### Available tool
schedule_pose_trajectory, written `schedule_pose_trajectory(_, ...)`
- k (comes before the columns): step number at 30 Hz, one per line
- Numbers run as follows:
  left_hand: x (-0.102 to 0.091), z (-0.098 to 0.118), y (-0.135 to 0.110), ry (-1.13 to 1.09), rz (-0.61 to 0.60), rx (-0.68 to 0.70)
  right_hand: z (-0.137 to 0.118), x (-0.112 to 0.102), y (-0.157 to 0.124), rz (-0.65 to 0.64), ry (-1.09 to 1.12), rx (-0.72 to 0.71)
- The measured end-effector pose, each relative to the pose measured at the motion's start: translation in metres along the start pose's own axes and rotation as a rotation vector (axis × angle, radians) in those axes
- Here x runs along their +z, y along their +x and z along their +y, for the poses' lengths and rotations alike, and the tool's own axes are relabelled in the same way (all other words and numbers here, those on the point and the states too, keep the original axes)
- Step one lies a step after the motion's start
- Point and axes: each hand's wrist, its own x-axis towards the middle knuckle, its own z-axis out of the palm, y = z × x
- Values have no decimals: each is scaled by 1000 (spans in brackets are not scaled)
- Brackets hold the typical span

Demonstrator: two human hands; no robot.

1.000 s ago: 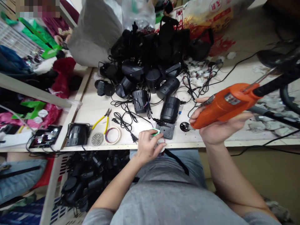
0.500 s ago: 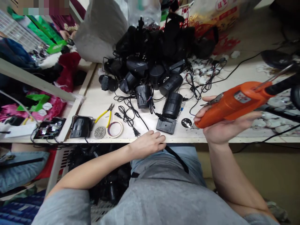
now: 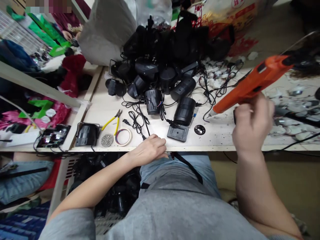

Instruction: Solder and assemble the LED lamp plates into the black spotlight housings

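The person wears a grey T-shirt (image 3: 170,206), creased at the waist, short in the sleeves (image 3: 72,221), light-blue jeans (image 3: 206,165) and a narrow black strap (image 3: 189,168).

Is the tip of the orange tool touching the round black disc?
Apart: the head view shows bench surface between the tip of the orange tool and the round black disc.

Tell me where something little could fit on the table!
Two bare patches show on the table: one between the black disc and the person's right hand, one between the yellow-handled pliers and the pile of black housings. It's crowded at that pile and on the right, among the white pieces.
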Motion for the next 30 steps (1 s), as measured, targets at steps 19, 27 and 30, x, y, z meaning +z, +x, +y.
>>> schedule_pose_trajectory(19,-21,5,-13,-125,231,-137,-15,43,-81,-867,253,389)
schedule_pose_trajectory(27,33,-5,18,-269,401,-467,1,55,-55,-756,-133,-377)
schedule_pose_trajectory(30,38,-6,28,-378,522,-542,0,49,-52,-809,-158,-420)
